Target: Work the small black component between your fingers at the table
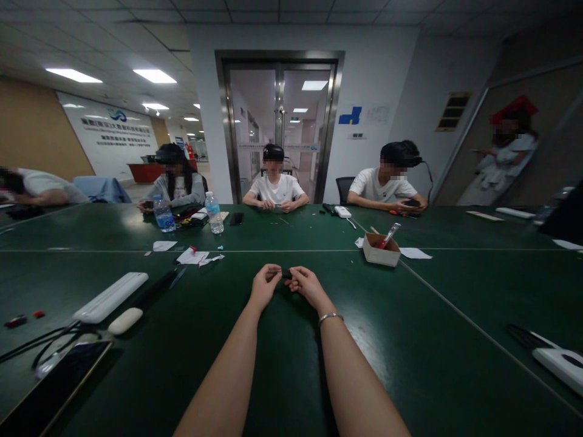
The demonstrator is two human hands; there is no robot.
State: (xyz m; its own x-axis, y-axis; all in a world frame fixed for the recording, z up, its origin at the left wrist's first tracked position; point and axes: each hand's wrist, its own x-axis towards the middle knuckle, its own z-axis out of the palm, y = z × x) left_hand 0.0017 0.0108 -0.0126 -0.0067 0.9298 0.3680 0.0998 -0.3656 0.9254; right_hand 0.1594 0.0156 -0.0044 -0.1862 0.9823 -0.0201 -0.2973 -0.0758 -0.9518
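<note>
Both of my arms reach forward over the dark green table [291, 340]. Between my fingers is a small black object [286, 274], too small and dark for me to tell its kind. My left hand [266, 284] pinches its left end with thumb and fingers. On the other end, the fingers of my right hand [307, 284] are closed, and a metal bangle [330, 317] circles that wrist. The two hands almost meet, just above the tabletop.
A small cardboard box [381, 255] holding a red-handled tool stands ahead right. To the left lie a phone [59, 382], a white power bank [112, 297] and a white case [125, 321]. Paper scraps [193, 255] and water bottles [214, 213] are farther off. Several people sit around the table.
</note>
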